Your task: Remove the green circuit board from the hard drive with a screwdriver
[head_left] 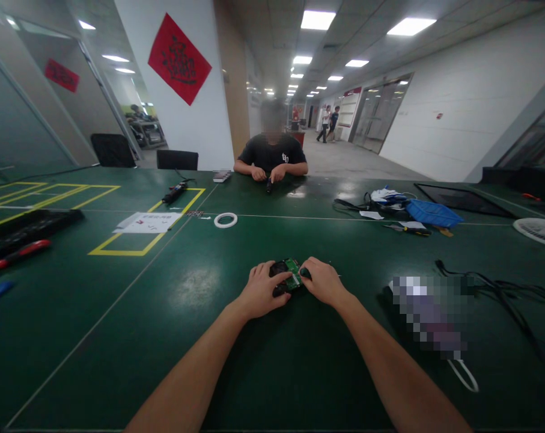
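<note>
A small black device with a green circuit board [290, 276] lies on the green table [200, 337] right in front of me. My left hand [262, 290] curls around its left side, fingers closed on it. My right hand [322, 280] grips its right side, and a small dark tool tip shows at the fingers. Most of the device is hidden between the two hands.
A person in a black shirt [272, 155] sits across the table holding a dark tool. A white tape ring [225, 220], a paper sheet [148, 222], a blue tray [432, 213], red-handled tools [20, 253] and black cables [502, 285] lie around. Yellow floor-tape boxes mark the left.
</note>
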A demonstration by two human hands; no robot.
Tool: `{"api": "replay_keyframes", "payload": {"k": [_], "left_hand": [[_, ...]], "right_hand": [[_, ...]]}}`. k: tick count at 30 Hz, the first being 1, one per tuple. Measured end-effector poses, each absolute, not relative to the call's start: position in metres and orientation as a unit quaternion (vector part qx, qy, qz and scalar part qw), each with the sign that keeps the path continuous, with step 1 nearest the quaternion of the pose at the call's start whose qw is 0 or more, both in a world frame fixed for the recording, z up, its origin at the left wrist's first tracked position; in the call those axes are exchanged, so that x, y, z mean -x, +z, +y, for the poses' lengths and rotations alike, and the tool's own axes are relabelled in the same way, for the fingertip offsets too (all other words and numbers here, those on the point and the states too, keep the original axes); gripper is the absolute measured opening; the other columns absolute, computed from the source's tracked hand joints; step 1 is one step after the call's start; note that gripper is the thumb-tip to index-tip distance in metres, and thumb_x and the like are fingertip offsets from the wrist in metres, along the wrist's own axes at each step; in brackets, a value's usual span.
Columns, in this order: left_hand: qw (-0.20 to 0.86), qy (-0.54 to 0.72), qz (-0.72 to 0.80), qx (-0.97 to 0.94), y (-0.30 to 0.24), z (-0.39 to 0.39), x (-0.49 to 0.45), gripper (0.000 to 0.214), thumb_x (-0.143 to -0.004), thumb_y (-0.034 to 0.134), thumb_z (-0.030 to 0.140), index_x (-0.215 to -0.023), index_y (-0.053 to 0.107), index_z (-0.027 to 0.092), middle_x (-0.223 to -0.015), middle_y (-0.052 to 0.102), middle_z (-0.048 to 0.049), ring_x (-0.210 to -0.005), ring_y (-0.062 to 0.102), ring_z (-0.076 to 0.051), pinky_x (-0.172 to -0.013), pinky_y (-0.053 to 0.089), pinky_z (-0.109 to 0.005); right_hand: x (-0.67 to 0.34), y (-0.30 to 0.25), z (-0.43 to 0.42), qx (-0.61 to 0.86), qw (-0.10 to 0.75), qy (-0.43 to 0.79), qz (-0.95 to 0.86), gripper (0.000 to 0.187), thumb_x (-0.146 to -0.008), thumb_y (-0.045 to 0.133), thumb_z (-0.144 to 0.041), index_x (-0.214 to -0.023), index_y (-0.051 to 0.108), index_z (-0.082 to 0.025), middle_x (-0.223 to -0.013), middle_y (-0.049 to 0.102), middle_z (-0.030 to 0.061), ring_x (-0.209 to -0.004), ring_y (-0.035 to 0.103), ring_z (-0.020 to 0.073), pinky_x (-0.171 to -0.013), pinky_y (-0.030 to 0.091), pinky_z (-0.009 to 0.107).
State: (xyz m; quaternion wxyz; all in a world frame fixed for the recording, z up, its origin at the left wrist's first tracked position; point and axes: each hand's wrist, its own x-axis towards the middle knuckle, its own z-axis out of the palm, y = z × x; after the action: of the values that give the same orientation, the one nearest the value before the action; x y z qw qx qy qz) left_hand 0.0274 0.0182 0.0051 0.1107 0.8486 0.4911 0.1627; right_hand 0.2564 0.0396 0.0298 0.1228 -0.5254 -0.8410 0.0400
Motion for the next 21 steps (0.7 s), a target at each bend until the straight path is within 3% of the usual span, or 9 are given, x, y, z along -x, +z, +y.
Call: {"api": "replay_keyframes", "payload": {"k": [10,21], "left_hand": [[0.102,0.173,0.484,-0.852,0.002,0.018,-0.027,0.06,-0.084,0.07,0.051,-0.141,0.056,0.04,-0.15,0.039,-0.0107,-0.14,0.034,-0.038,-0.112,0.03,-0.055],[0.098,0.174,0.48,-0.854,0.001,0.018,-0.026,0.059,-0.085,0.07,0.051,-0.141,0.056,0.041,-0.15,0.038,-0.0101,-0.139,0.034,-0.038,-0.112,0.03,-0.055]], "right_hand": [[-0.252,0.036,0.036,0.519,0.101,0.029,-0.848,0.014,-0.094,0.057,-0.026,-0.098,0.069,-0.021,-0.107,0.065,0.0081,-0.085,0.063,0.0194,-0.071,0.044,0.029],[-0.261,0.02,0.044,0.504,0.186,0.087,-0.839,0.013,-0.094,0.058,-0.028,-0.094,0.068,-0.02,-0.1,0.064,0.0061,-0.09,0.062,0.0171,-0.081,0.045,0.029]]}}
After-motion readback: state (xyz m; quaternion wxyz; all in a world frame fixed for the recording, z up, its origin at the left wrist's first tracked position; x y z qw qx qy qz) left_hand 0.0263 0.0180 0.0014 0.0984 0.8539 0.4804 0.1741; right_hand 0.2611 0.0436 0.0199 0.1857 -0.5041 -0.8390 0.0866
